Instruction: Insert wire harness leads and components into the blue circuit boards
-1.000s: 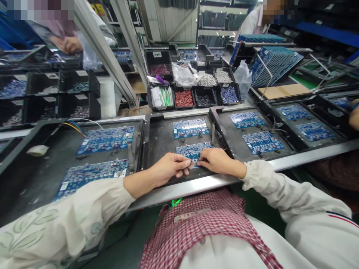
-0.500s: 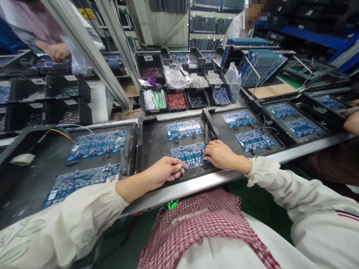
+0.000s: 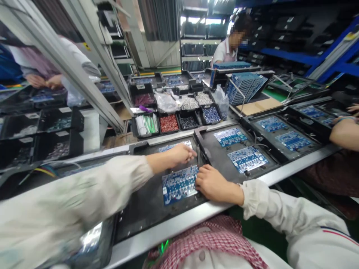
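Note:
My left hand (image 3: 183, 154) is over the far blue circuit board (image 3: 165, 147) in the black tray (image 3: 140, 209) before me, hiding much of that board. Its fingers are curled in a pinch toward the tray's right side; whatever is between them is too small to make out. At the right edge of the near circuit board (image 3: 179, 185) rests my right hand (image 3: 211, 185). Its fingers are bent inward and pressed together, and their tips are partly hidden. The near board lies flat, dotted with small components.
Behind the trays stand bins of red parts (image 3: 168, 123), dark parts (image 3: 189, 121) and blue parts (image 3: 211, 114). More trays with circuit boards (image 3: 247, 159) continue rightward. A board rack (image 3: 246, 87) stands at the back right. Co-workers are across the line and at far right.
My left hand has moved from the near board's front edge up to the far board. My right hand stays at the near board's right edge. The view has tilted up.

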`<state>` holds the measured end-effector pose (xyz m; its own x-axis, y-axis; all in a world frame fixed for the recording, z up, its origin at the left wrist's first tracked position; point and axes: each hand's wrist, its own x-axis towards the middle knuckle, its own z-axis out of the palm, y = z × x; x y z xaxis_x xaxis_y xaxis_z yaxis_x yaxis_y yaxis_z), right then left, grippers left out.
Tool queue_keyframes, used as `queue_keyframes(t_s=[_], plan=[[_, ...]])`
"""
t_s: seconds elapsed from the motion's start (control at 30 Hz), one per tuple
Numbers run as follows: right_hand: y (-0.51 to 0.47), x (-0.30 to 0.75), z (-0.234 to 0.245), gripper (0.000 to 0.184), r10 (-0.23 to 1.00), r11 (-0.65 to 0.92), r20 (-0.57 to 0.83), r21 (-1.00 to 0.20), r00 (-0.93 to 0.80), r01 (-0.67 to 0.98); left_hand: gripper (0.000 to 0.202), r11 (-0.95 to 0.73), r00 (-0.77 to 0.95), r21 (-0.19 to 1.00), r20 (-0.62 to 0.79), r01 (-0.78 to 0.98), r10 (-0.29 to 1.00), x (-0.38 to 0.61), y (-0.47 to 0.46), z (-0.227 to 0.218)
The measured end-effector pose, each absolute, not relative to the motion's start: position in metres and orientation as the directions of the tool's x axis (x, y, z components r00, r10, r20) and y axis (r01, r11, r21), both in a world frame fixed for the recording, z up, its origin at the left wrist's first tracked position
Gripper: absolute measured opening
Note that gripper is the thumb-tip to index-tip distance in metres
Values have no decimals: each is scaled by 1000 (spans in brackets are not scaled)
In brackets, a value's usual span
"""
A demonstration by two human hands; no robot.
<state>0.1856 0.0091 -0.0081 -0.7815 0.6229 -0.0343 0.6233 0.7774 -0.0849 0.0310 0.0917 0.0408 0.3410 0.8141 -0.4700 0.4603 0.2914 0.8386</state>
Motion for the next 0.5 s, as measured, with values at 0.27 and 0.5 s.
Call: queue_keyframes(t_s=[0.27,0.5], plan=[[15,194,9,25,662,708,53,-373,-748,600,30,-226,278,800,77,555,957,154,268,68],[46,241,27,18,813,570,282,-566,-510,596,32,-196,105,476,211,858,972,9,347,78]])
